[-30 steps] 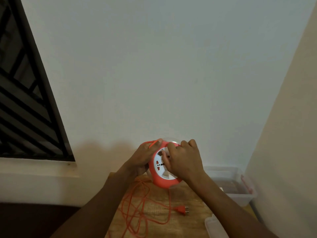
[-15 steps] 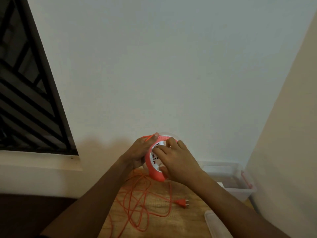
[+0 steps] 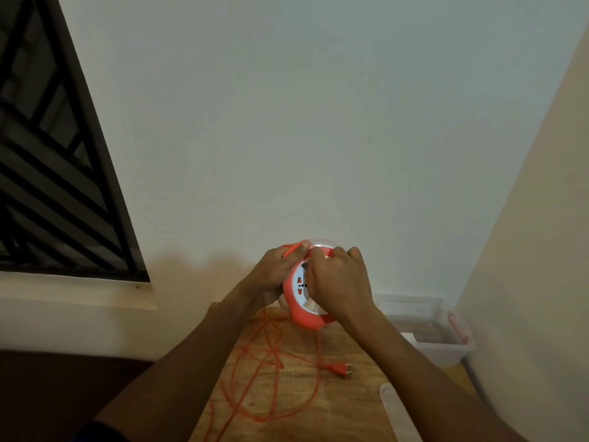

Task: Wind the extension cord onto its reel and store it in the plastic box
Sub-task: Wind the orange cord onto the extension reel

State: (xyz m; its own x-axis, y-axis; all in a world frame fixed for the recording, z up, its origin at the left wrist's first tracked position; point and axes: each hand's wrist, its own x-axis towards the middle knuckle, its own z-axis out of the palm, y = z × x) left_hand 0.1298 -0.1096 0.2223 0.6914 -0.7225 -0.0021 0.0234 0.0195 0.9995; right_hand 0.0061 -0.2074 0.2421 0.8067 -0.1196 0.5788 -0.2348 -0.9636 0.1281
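Reel (image 3: 304, 317) again lower, both hands (image 3: 274, 275) (image 3: 339, 282) clamped on it; clear plastic box (image 3: 446, 352) apparently empty, cord (image 3: 264, 371) loose on table (image 3: 350, 393).

Orange reel (image 3: 305, 317), orange cord (image 3: 255, 371), clear box (image 3: 446, 349).

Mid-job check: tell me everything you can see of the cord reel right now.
The cord reel is a round orange plastic drum with a white socket face, held upright above the wooden table, face toward the camera. The left hand grips its left rim and pinches the orange cord at the top; the right hand covers the face. Most cord lies loose on the table, ending in the plug.
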